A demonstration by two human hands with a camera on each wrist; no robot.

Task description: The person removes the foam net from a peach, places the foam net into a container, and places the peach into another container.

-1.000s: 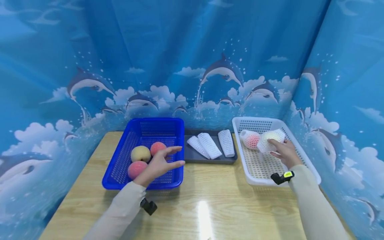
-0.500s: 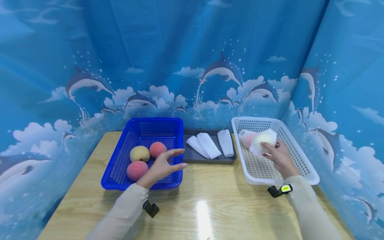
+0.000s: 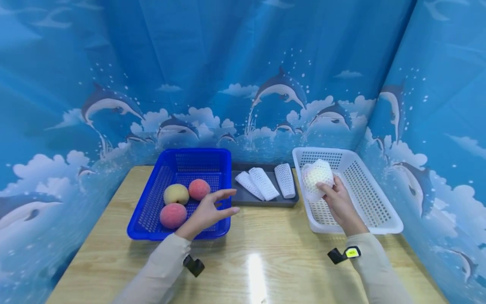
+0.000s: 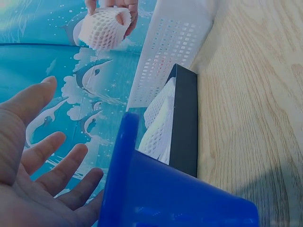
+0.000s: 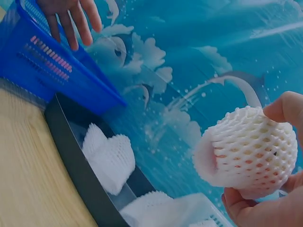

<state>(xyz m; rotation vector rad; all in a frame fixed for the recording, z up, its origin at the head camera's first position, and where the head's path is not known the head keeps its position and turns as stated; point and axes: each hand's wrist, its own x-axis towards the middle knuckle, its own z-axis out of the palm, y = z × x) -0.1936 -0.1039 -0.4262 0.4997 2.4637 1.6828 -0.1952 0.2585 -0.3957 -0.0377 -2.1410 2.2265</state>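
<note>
My right hand (image 3: pixel 340 202) grips a pale yellowish peach in a white foam net sleeve (image 3: pixel 319 175), held above the white basket (image 3: pixel 373 207). In the right wrist view, the thumb and fingers clasp the netted peach (image 5: pixel 251 151) from both sides. Another netted fruit, pinkish in earlier frames, is mostly hidden behind it. My left hand (image 3: pixel 206 215) hovers over the right side of the blue basket (image 3: pixel 142 211), fingers spread and holding nothing. Inside that basket lie a yellow peach (image 3: pixel 176 194) and two pink peaches, one at the back (image 3: pixel 199 189) and one in front (image 3: pixel 173 215).
Between the baskets sits a dark grey tray (image 3: pixel 243 198). On it lie three flat foam net sleeves, among them a middle one (image 3: pixel 263 184) and a right one (image 3: pixel 284 180). A wooden table (image 3: pixel 273 253) supports everything. A blue dolphin-print curtain (image 3: pixel 228 84) rises behind and at the sides.
My right hand has moved left and lifted the netted peach across the white basket, covering the other netted fruit. My left hand has shifted only slightly to the right.
</note>
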